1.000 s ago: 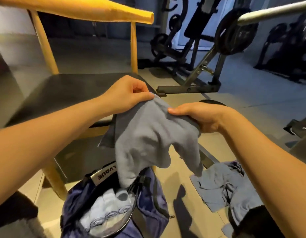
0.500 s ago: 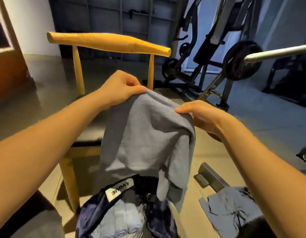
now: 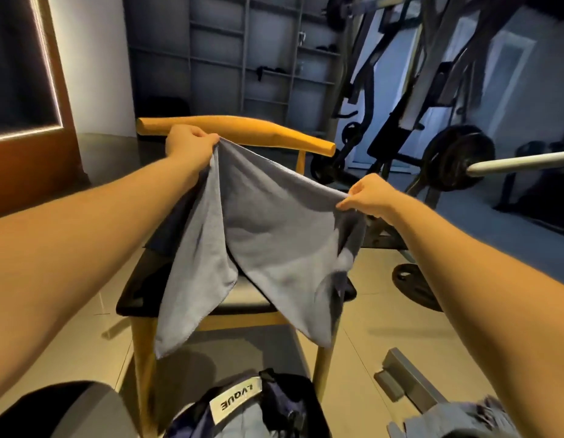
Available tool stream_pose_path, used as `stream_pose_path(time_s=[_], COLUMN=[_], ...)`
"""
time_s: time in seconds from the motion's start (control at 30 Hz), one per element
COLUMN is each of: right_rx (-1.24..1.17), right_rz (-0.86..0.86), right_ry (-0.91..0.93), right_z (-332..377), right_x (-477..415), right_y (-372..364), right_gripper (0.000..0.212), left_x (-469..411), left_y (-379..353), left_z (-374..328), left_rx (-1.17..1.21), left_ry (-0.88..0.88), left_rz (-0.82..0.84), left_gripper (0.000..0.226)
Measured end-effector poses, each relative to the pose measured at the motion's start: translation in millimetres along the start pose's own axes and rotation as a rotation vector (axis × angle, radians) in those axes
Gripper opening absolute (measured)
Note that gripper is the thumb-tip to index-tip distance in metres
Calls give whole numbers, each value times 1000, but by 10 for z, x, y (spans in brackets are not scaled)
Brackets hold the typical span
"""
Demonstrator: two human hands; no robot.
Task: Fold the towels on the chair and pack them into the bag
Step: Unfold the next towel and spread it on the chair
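Left hand [image 3: 192, 139] is pinching one top corner of a grey towel [image 3: 274, 235] and right hand [image 3: 366, 194] is pinching the other, spreading it above the chair [image 3: 236, 126]. Folding is likely just starting; next, the corners need bringing together. Below the hands, the bag [image 3: 280, 403] is showing an upside-down label [image 3: 235, 403], seemingly "LVQUE".

Looking at a gym room fitted out for weight training; not telling whether home or club. Finding a barbell [image 3: 521, 164] carrying a dark weight plate [image 3: 457, 162] just right of and beyond the right hand's [image 3: 366, 194] pinch on the towel [image 3: 274, 232]. Seeing a black machine frame [image 3: 397, 99] rising above that same grip and a loose plate [image 3: 413, 286] lying on the tiled floor [image 3: 385, 327] below it. Making out grey shelving [image 3: 242, 58] far behind the left hand's [image 3: 189, 140] grip, past a wooden chair [image 3: 242, 126].
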State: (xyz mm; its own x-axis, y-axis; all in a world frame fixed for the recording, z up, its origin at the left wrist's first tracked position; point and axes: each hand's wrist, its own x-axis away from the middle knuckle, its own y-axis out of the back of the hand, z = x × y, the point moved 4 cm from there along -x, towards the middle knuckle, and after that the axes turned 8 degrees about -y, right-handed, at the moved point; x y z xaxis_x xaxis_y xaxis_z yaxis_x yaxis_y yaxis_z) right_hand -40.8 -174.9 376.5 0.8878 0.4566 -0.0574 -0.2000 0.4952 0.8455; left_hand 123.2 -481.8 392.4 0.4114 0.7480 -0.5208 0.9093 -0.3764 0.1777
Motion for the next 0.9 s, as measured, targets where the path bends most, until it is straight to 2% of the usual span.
stream_pose_path(time_s=[0.1,0.27,0.37,0.43,0.53,0.6,0.7,0.73,0.77,0.8,0.87,0.9], right_rx=[-69,-577,-691,-691,-606,-497,-266,-208,-150,-84,29,55], right_rz=[-95,-296,-424,-383,-262,-223,-115,-68,-22,27,126,157], right_ry=[22,106,265,354,388,345,246,229,222,221,213,203], right_z=[53,293,448,473,324,128,-220,-326,-415,-485,-591,-628], right_x=[-161,-366,-351,-274,-185,-194,-213,-207,-212,-218,-238,-257], right_y=[-39,20,76,-20,-361,-611,-1003,-1113,-1202,-1267,-1338,-1339], right_gripper=[29,17,15,14,17,25,25,23,20,18,17,21], left_x=[-68,-207,-195,22,523,875,1365,1448,1461,1381,1119,984], left_y=[-102,-155,-64,-25,-167,-347,-543,-536,-482,-401,-170,-54], left_z=[149,161,-129,-241,6,299,718,834,915,996,1148,1239], left_rx=[85,264,231,172,47,-77,-170,-169,-136,-116,-131,-212], left_ry=[49,14,-221,-384,-493,-505,-314,-226,-155,-110,-52,-37], left_rz=[-76,-216,-271,-216,33,292,854,981,1014,936,588,417], left_gripper=[20,13,13,15,14,8,3,11,17,17,14,18])
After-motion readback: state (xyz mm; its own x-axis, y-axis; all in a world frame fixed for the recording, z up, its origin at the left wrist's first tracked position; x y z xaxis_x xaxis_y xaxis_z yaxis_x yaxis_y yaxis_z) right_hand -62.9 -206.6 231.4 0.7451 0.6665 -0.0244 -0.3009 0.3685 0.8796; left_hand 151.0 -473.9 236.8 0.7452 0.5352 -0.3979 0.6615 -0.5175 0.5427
